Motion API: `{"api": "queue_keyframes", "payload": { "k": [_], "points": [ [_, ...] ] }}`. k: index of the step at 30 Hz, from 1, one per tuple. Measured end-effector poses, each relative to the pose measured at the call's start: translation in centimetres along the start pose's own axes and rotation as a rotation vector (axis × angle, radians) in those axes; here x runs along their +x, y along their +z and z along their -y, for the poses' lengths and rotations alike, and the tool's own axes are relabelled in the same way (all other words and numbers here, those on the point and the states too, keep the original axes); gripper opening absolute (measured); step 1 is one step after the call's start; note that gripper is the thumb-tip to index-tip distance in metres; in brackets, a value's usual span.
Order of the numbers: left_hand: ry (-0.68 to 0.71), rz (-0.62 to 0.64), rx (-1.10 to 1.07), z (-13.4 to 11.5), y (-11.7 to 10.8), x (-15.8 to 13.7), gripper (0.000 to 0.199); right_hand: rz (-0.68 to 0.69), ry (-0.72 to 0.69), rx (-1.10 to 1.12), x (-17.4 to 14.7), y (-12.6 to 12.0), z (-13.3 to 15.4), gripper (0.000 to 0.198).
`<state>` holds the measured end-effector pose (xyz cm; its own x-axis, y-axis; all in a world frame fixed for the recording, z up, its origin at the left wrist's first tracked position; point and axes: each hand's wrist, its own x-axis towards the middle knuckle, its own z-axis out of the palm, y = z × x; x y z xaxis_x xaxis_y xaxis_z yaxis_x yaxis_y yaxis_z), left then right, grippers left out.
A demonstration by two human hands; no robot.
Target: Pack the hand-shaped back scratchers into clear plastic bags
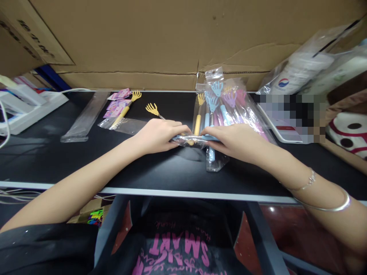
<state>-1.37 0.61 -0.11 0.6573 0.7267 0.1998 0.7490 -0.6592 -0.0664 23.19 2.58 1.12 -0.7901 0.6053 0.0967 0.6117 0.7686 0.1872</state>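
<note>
**Packet pinched btwn L hand & R hand, near mid-surface**

Packet was clear film round a metal rod w/ a blue handle on its R end. It lay roughly level, crosswise, above the dark surface. L hand's fingers were pressed together, pinching its L end; R hand's fingers pinched the blue end, thumb below. Small yellow bits showed at the packet's lower edge; couldn't tell what they belonged to.

Just beyond L hand: yellow scratcher, head spread on the surface, rod running under that hand, rest hidden. Further L, a 2nd yellow scratcher lay at a slant, handle on a clear bag, head near pink cards. Flat clear bags lay L of the cards; white power strip at far L.

Beyond R hand: pile of bagged scratchers, yellow, blue, purple & pink, heads away from the person. A blue one on top ran down behind R hand's fingers, its bag end sticking out toward the front edge.

R of pile: white phone, partly pixelated, w/ a bagged cup behind it. Cardboard stood along the back. R wrist wore a thin bracelet, w/ a silver bangle further up.
</note>
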Motion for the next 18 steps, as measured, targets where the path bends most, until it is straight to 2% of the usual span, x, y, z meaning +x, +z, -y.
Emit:
{"api": "queue_keyframes", "payload": {
  "k": [18],
  "points": [
    [-0.004, 0.009, -0.028, -0.05, -0.1, -0.02, 0.028, -0.031, -0.017, -0.03, -0.13, 0.13, -0.03, 0.021]
  ]
}}
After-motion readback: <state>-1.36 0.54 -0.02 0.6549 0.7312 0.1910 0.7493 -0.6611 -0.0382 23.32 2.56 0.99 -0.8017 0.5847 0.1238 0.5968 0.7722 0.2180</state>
